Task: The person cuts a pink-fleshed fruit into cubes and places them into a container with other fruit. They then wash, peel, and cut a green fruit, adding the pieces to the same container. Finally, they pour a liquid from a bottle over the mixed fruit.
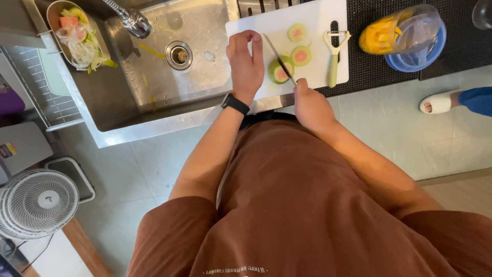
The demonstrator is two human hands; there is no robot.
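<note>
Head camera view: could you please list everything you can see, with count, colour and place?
cutting board: 1, white, on the counter right of the sink
guava piece: 1, green with pink flesh, on the board under the knife
guava slices: 2, green and pink, on the board beyond it
knife: 1, dark blade, across the guava piece
peeler: 1, pale green, at the board's right edge
sink: 1, steel, left of the board
tray of peelings: 1, at the sink's left rim
jug: 1, clear and blue, with yellow contents, on the black mat
fan: 1, white, on the floor at left
left hand: on the guava piece
right hand: grips the knife
</note>
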